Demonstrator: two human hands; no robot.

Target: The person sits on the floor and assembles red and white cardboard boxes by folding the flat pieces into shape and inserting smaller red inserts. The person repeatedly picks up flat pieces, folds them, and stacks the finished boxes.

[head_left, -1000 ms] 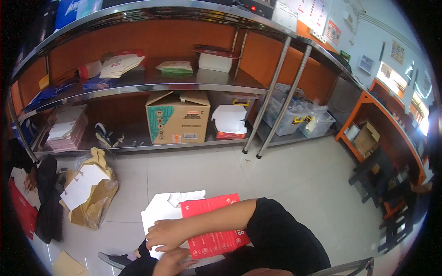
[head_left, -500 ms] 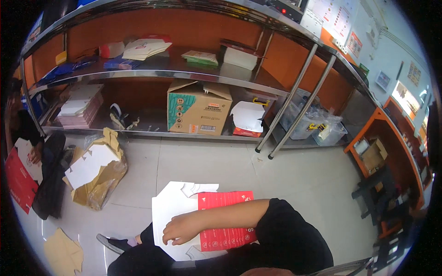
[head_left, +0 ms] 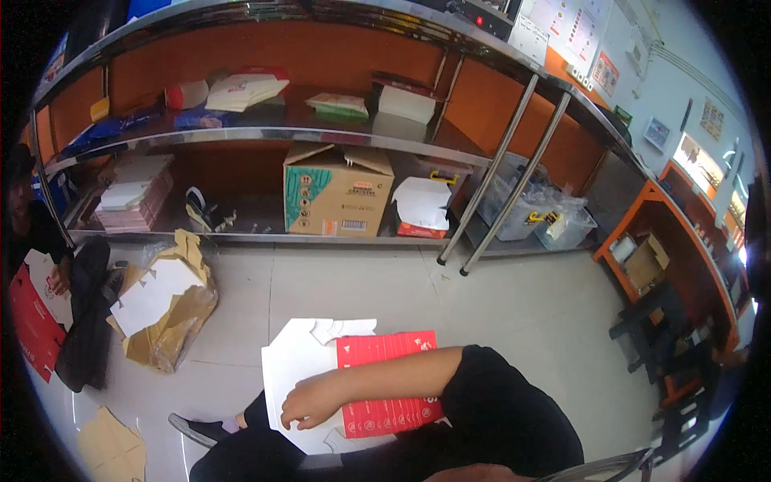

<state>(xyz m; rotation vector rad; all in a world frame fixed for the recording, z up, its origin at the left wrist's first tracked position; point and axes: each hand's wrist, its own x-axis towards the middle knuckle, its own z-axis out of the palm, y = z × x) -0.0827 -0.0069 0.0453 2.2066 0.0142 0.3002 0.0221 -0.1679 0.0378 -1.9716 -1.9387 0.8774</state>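
Note:
A stack of flat cardboard box blanks (head_left: 301,353), white with red printed panels on the right, lies across my lap. My right hand (head_left: 312,401) rests on its white left part, wrist bent and fingers loosely curved with gaps between them. My right forearm crosses over the red panels (head_left: 385,347) and hides part of them. Nothing shows gripped between the fingers, though their undersides are hidden. My left hand is out of sight.
At the left a co-worker's hand (head_left: 60,279) holds a red and white blank (head_left: 36,321). Torn brown wrapping (head_left: 189,309) with white sheets sits on the floor, near a brown paper piece (head_left: 112,446). Steel shelves (head_left: 265,132) carry a carton (head_left: 337,193); a dark stool (head_left: 654,321) stands right.
My right hand has shifted very slightly and its fingers look more curled. The view has moved a little; the stack stays on my lap.

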